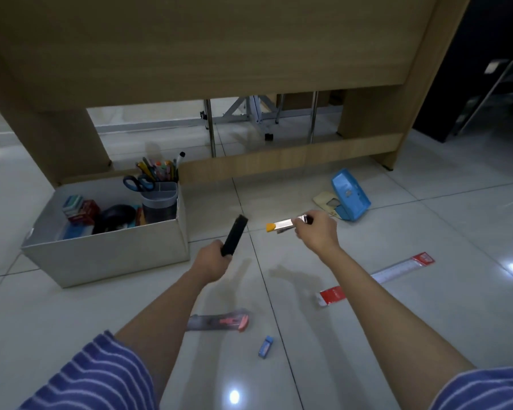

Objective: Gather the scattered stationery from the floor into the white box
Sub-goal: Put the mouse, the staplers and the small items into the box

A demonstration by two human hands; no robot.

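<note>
The white box (107, 255) stands on the floor at the left, holding a pen cup, blue scissors and small packs. My left hand (211, 261) grips a black bar-shaped object (234, 235) just right of the box's near corner. My right hand (317, 232) holds a silver tool with an orange tip (282, 225) above the floor. On the tiles lie a blue hole punch (348, 195), a ruler in a red and clear sleeve (379, 276), a grey and red utility knife (219, 320) and a small blue eraser (265, 346).
A wooden desk (219, 54) rises behind the box, its low crossbar (279, 161) running along the floor. Metal legs and a stand (258, 113) show beyond it. Dark furniture (486, 84) stands at the right. Glossy tiles reflect ceiling lights.
</note>
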